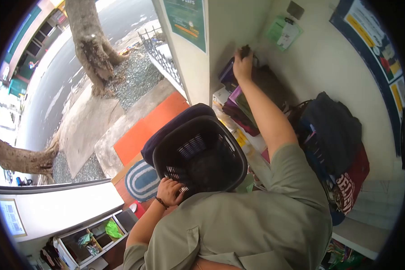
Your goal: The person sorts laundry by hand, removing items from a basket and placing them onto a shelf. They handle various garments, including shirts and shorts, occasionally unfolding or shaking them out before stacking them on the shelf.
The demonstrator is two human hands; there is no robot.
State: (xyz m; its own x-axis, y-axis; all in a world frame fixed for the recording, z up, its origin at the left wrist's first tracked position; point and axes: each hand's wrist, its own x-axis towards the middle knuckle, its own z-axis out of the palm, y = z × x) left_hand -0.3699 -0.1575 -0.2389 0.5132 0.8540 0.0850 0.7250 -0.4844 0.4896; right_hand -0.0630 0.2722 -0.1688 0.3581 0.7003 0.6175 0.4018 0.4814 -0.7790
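My left hand [169,192] is closed over the near-left rim of a black plastic basket [213,164], beside its slotted wall. The basket is tilted against my front, and its visible inside holds nothing. Dark navy cloth [177,128] shows along its far side. My right hand [243,66] reaches into the wall corner, fingers closed around a small dark thing whose kind I cannot make out. Below that hand are a dark purple item [227,74] and a stack of folded purple and maroon items [238,108]. A dark bag-like shape [272,90] lies to the right.
Dark clothing or bags [333,126] hang at the right wall. An orange mat [150,126] and a blue-white oval rug [141,180] lie by the open doorway. An open drawer unit [94,238] stands lower left. Outside are tree trunks [92,45] and a road.
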